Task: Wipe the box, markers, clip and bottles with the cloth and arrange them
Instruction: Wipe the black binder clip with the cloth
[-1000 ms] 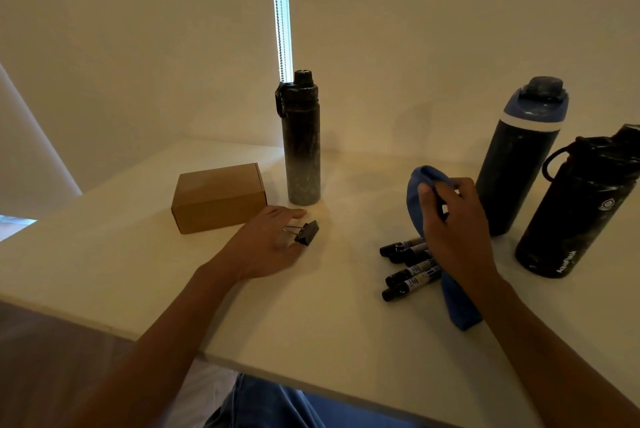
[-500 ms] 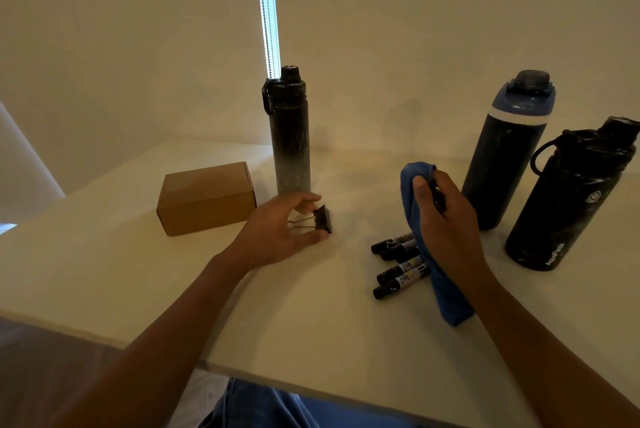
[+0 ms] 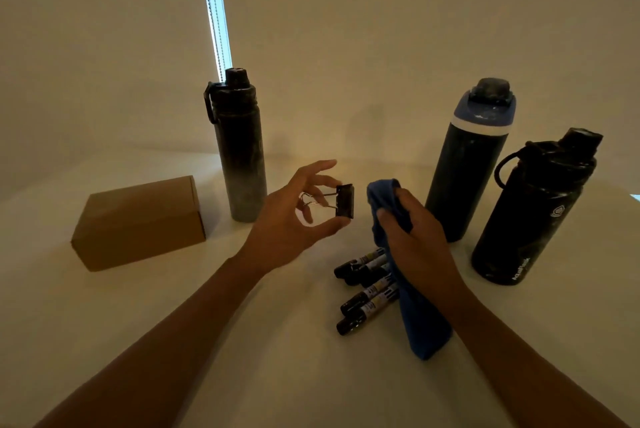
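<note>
While the left hand [image 3: 294, 220] is pinching the clip [image 3: 344, 201] between thumb and fingertips above the table [image 3: 242, 358], midway between its near and far edges, the right hand [image 3: 412, 237] is gripping the cloth [image 3: 420, 323] just beside it. Clip wiping appears to be starting, and the next move is calling for wrapping the cloth around the clip.

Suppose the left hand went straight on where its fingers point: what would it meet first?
Probably the blue cloth in the right hand; the clip pinched by the left hand would touch first. Depth unclear.
</note>
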Demonstrator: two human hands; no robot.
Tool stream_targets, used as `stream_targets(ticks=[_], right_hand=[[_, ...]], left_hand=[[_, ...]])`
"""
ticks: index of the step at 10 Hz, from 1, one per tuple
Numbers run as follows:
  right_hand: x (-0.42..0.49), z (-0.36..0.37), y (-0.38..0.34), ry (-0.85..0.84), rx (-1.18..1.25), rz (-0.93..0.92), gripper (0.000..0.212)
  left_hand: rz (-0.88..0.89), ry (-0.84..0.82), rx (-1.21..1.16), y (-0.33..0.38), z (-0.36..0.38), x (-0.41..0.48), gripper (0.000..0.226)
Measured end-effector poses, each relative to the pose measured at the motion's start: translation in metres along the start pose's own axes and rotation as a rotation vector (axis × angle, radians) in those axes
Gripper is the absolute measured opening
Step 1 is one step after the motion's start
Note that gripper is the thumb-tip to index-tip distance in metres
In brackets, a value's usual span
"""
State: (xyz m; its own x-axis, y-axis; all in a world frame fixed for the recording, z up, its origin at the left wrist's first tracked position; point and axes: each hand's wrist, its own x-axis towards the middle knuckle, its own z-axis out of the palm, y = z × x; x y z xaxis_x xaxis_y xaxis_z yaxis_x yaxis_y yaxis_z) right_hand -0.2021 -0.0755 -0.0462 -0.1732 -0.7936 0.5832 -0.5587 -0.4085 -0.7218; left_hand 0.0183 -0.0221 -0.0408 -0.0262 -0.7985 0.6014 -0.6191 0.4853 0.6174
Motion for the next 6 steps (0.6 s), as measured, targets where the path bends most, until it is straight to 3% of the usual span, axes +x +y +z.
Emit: stream_targets(ticks=[1, 2, 3, 5, 6], right_hand=[[-0.023, -0.004, -0.007, -0.52, 0.231, 0.08, 0.061], [-0.021, 0.001, -0.02, -0.568, 0.34, 0.117, 0.044], [-0.021, 0.0, -0.019, -0.641, 0.413, 0.062, 0.012], [-0.012, 0.004, -0.014, -0.595, 0.475, 0.051, 0.019], [-0.011, 0.002, -0.01, -0.591, 0.486, 0.053, 0.022]], left_hand=[[0.04, -0.003, 0.048, -0.005, -0.002, -0.006, 0.092], [0.088, -0.007, 0.107, -0.005, -0.009, -0.01, 0.09], [0.132, -0.023, 0.156, -0.006, -0.005, -0.011, 0.086], [0.082, -0.049, 0.193, -0.008, 0.005, -0.01, 0.081], [-0.075, 0.013, 0.091, -0.002, 0.009, -0.009, 0.049]])
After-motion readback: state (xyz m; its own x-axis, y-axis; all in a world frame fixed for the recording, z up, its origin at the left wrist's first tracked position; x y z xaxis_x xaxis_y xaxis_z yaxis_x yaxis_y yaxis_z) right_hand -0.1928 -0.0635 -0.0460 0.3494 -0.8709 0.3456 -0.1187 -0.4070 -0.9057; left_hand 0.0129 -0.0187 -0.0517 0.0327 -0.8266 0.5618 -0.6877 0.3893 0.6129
